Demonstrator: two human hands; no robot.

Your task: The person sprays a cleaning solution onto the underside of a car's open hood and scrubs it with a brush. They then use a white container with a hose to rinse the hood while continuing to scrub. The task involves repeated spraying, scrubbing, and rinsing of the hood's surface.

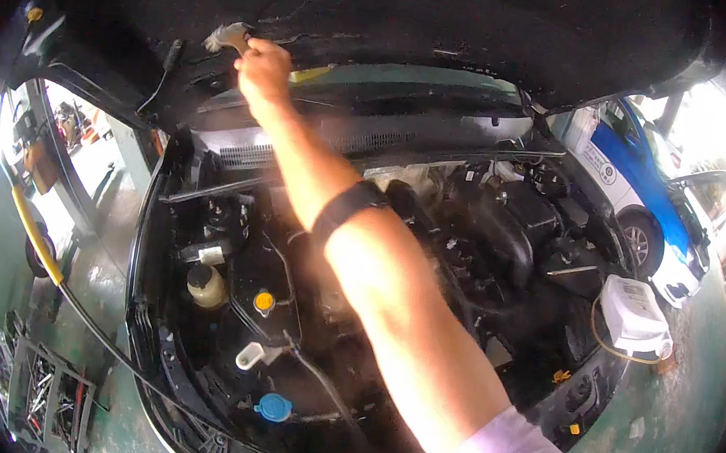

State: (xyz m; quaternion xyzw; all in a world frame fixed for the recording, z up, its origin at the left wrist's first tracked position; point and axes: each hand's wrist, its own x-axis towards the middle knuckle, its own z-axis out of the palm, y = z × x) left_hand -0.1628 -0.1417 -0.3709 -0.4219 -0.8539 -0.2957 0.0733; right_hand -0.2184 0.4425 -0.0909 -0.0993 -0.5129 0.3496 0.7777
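Workshop bay, green painted floor point(680, 410), car nose-in with the hood point(403, 10) propped overhead. One view only, head camera.

Right hand point(263, 67) is raised at full arm's reach, fingers curled shut around the handle of a small brush point(226, 35). Bristles stick out to the hand's left and sit against the underside of the hood, near its rear edge. Grip is a closed fist rather than a fingertip pinch, likely because the work is overhead and the bristles need pressing up into the liner. Black band point(347, 207) sits on that forearm, pale sleeve at the shoulder.

Left hand: not in view.

Well below the hand, the engine bay point(485, 239) lies open: pale fluid reservoir point(206, 285), yellow cap point(264, 302), blue cap point(274, 407) nearer the front edge. White box-shaped device point(632, 315) rests on the bay's right rim with a cable trailing off, parked there within reach but away from the hand.

Far left of the hand, a yellow hose point(34, 236) runs down along the fender; a rack of tools point(45, 392) sits on the floor. Blue and white car point(642, 185) stands off to the right.
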